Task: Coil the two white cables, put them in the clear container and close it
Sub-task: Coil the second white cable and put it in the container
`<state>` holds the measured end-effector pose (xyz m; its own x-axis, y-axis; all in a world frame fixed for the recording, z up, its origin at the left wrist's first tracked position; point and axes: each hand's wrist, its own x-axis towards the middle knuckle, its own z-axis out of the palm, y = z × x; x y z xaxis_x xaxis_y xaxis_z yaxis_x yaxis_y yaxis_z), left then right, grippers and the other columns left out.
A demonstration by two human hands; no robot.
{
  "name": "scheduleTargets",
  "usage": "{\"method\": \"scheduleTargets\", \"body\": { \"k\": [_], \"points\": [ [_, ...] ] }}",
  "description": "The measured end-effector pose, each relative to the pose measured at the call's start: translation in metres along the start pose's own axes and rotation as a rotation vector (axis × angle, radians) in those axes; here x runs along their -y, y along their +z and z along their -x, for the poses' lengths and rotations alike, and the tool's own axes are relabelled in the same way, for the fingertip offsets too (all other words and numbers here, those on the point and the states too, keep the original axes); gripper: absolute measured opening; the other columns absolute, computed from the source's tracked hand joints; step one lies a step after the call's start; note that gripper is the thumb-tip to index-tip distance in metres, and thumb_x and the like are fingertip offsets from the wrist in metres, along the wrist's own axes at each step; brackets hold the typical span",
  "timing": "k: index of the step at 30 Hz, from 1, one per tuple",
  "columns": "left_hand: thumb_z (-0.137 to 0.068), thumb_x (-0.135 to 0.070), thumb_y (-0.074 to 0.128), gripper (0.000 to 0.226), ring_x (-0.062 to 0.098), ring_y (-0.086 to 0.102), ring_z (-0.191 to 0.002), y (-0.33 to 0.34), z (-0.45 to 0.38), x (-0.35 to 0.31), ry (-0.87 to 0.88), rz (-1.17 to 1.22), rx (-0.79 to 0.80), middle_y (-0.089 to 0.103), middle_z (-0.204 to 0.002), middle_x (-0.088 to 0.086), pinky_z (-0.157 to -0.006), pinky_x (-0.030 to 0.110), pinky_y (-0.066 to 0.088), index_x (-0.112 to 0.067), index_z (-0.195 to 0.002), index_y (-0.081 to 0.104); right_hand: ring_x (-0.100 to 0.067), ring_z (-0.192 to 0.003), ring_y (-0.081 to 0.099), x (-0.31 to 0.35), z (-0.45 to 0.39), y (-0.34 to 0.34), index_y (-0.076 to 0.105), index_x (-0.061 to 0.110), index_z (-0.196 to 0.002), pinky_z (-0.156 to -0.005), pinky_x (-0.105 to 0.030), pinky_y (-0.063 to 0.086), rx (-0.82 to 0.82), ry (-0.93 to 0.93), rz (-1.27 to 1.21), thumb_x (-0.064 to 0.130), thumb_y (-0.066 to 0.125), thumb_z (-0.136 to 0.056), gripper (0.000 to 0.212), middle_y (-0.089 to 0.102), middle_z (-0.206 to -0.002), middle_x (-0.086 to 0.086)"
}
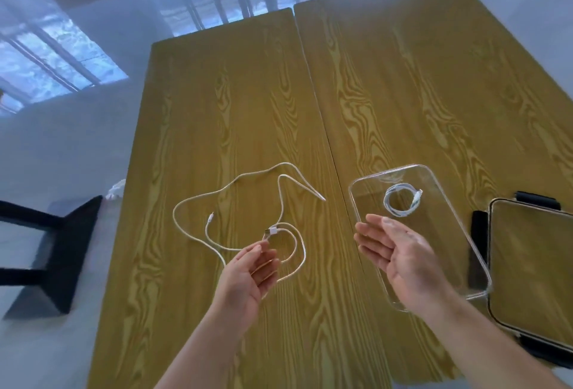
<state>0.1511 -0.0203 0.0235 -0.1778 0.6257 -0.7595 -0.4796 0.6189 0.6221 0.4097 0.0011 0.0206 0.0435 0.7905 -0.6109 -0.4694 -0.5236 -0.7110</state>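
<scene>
Wooden table (pixel 235 109); black stool (pixel 52 252)

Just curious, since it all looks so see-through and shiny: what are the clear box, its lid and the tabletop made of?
The clear rectangular container looks like glossy hard plastic; the wood grain shows through it. The flat lid seems clear plastic too, with dark clips. The yellow-brown table shows bold wood grain, possibly printed laminate.
</scene>
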Motion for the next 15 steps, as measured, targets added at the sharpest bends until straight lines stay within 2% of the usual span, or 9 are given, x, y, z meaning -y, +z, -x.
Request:
{"method": "scheduleTargets", "body": {
  "k": [3, 8, 12, 15],
  "points": [
    [-0.097, -0.016, 0.055, 0.017, 0.018, 0.073, -0.070, -0.042, 0.003, 0.001, 0.008, 0.046, -0.049, 0.076, -0.086, 0.008, -0.067, 0.034, 0.056, -0.012, -0.097, 0.072, -0.027, -0.095, 0.076, -0.013, 0.007, 0.026, 0.068, 0.006, -0.113, -0.082, -0.037, 0.055, 0.027, 0.019, 0.055, 0.020, 0.043, -0.106, 0.029, 0.078, -0.102, -0.015],
    [-0.098, -0.014, 0.055, 0.017, 0.019, 0.071, -0.071, -0.096, 0.004, 0.003, 0.021, 0.027, -0.110, 0.075, -0.083, 0.007, -0.066, 0.035, 0.056, -0.011, -0.095, 0.072, -0.026, -0.088, 0.076, -0.033, 0.009, 0.060, 0.070, 0.006, -0.109, -0.080, -0.038, 0.058, 0.052, 0.040, 0.172, 0.018, 0.049, -0.104, 0.025, 0.078, -0.098, -0.015],
    [-0.099, -0.010, 0.054, 0.018, 0.019, 0.069, -0.074, -0.116, 0.000, 0.005, 0.062, -0.117, -0.121, 0.074, -0.084, 0.009, -0.062, 0.030, 0.055, -0.009, -0.097, 0.072, -0.024, -0.080, 0.072, -0.050, 0.003, 0.077, 0.070, 0.007, -0.106, -0.077, -0.038, 0.058, -0.004, 0.043, 0.269, 0.013, 0.053, -0.102, 0.019, 0.078, -0.081, -0.008],
    [-0.097, -0.010, 0.059, 0.015, 0.013, 0.067, -0.069, -0.118, -0.010, 0.005, 0.122, -0.315, -0.088, 0.075, -0.080, 0.006, -0.060, 0.023, 0.054, -0.012, -0.096, 0.074, -0.021, -0.078, 0.069, -0.066, -0.005, 0.086, 0.071, 0.010, -0.102, -0.074, -0.034, 0.058, -0.061, 0.050, 0.399, 0.012, 0.057, -0.099, 0.014, 0.074, -0.081, -0.008]
  ]
}}
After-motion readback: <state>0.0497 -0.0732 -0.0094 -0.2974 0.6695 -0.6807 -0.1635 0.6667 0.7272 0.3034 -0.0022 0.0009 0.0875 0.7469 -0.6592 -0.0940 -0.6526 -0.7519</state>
